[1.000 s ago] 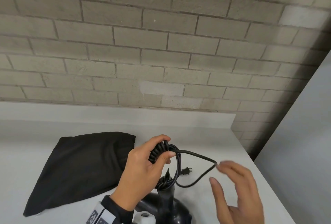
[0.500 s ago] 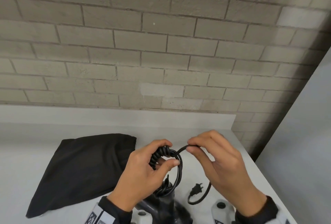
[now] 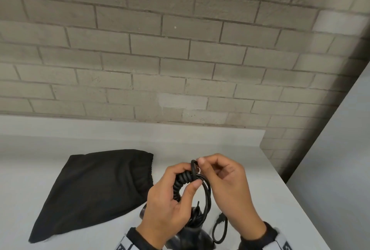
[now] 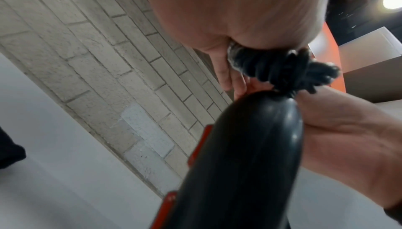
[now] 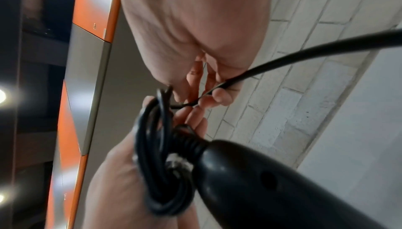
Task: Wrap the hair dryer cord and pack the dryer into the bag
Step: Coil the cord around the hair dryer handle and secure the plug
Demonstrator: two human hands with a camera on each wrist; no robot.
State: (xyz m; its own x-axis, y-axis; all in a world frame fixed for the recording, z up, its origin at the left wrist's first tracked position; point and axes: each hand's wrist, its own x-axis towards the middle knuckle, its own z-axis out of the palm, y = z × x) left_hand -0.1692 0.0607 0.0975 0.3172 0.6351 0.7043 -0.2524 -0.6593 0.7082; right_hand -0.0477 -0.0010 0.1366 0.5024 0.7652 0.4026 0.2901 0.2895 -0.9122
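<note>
My left hand (image 3: 176, 195) grips a bundle of coiled black cord (image 3: 181, 182) above the black hair dryer (image 3: 192, 235), whose handle (image 4: 245, 155) rises toward the wrist camera. My right hand (image 3: 220, 177) pinches the free end of the cord (image 5: 282, 59) at the top of the bundle. The plug (image 3: 220, 216) hangs below on a short loop near the counter. The black cloth bag (image 3: 96, 189) lies flat on the counter to the left, its mouth toward my hands.
The white counter (image 3: 250, 169) ends at a brick wall (image 3: 180, 59) behind and at an edge on the right. A pale panel (image 3: 340, 159) stands at the right. Orange and grey cabinets (image 5: 87, 60) show in the right wrist view.
My right hand has brought the free cord from the right up to the top of the bundle, winding another loop. The hanging tail and plug are shorter and closer in. The left hand has held still.
</note>
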